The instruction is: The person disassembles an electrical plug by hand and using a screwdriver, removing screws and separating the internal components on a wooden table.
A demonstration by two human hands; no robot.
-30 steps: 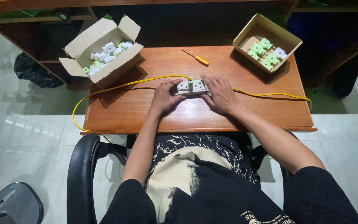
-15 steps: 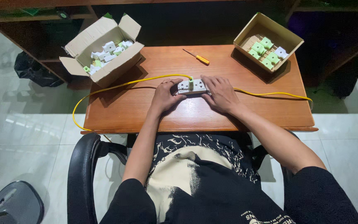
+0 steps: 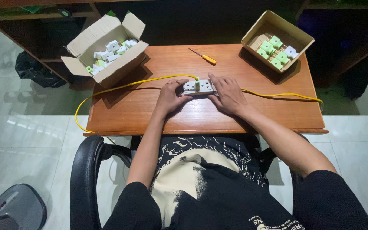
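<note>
A white socket block with a green piece in its middle lies on the wooden table. My left hand grips its left end and my right hand presses on its right end. A yellow cable runs out from the block to the left and loops off the table edge; another stretch of the yellow cable leads away to the right.
An open cardboard box with several white and green parts sits at the far left corner. A second cardboard box with green and white sockets stands at the far right. A yellow-handled screwdriver lies between them. A black chair arm is at lower left.
</note>
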